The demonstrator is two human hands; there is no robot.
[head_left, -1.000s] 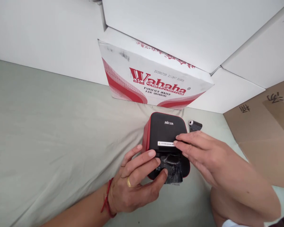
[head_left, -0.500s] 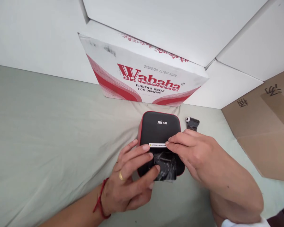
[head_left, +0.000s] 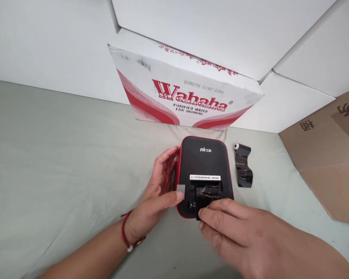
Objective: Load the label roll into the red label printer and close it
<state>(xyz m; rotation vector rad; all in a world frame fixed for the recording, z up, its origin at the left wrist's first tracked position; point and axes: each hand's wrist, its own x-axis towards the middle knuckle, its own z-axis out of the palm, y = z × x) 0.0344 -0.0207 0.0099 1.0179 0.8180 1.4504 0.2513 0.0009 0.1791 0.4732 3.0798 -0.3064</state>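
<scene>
A black printer [head_left: 203,162] with red sides lies in front of me, with a white warning label [head_left: 205,178] across its top. Below that label is an opening, and a strip of crinkled black film [head_left: 208,192] comes out of it. My left hand [head_left: 159,190] grips the printer's left side, fingers along the red edge. Its thumb presses a small grey rectangular piece [head_left: 180,188] at the top's left edge. The fingers of my right hand [head_left: 235,232] pinch the film's lower end at the printer's front; its thumb is mostly hidden.
Right of the printer lies a white-cored roll of black film [head_left: 243,164], partly unrolled on the pale green cloth [head_left: 75,155]. A white and red Wahaha water carton [head_left: 189,89] stands behind, against white panels. A brown cardboard box [head_left: 322,155] is at the right.
My left hand has moved from the film to the printer's left side, thumb on the grey piece. My right hand has come down from the label to the film, uncovering more of the roll.
</scene>
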